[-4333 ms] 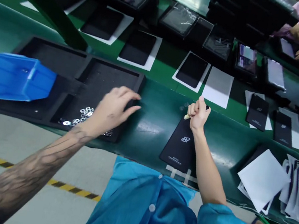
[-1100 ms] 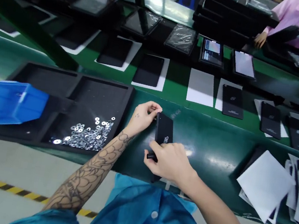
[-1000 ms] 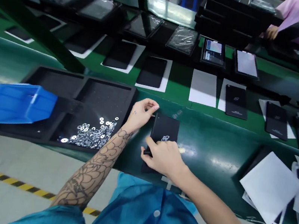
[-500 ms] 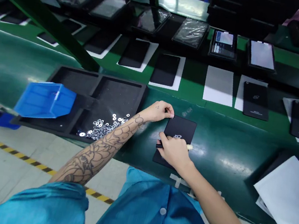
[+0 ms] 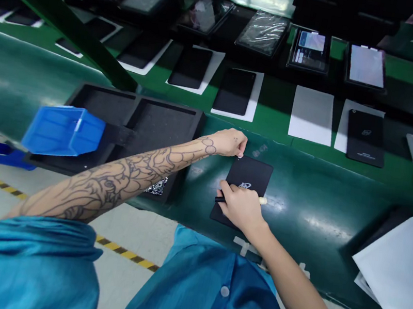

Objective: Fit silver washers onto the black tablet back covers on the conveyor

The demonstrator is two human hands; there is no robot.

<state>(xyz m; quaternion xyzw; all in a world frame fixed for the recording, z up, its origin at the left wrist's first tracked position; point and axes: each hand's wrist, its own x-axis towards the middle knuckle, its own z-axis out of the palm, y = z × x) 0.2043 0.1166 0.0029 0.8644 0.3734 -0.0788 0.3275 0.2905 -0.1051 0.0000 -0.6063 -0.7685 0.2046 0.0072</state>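
Observation:
A black phone back cover (image 5: 252, 176) with a white logo lies flat on the green bench in front of me. My left hand (image 5: 231, 142) pinches something small and pale at the cover's top left corner; I cannot make out what. My right hand (image 5: 239, 207) rests on the cover's lower part, closed round a thin tool with a black end and a pale tip. A black foam tray (image 5: 138, 112) to the left holds several small metal washers (image 5: 157, 186), mostly hidden by my left forearm.
A blue plastic bin (image 5: 63, 129) sits on the tray's left part. Black covers on white sheets (image 5: 312, 114) lie along the green conveyor (image 5: 272, 110) behind. White sheets (image 5: 400, 268) are stacked at the right. A green beam (image 5: 57, 10) slants across the upper left.
The cover was tilted up between both hands and now lies flat. My left hand has stayed pinched at its top left corner; my right hand has settled on its lower part.

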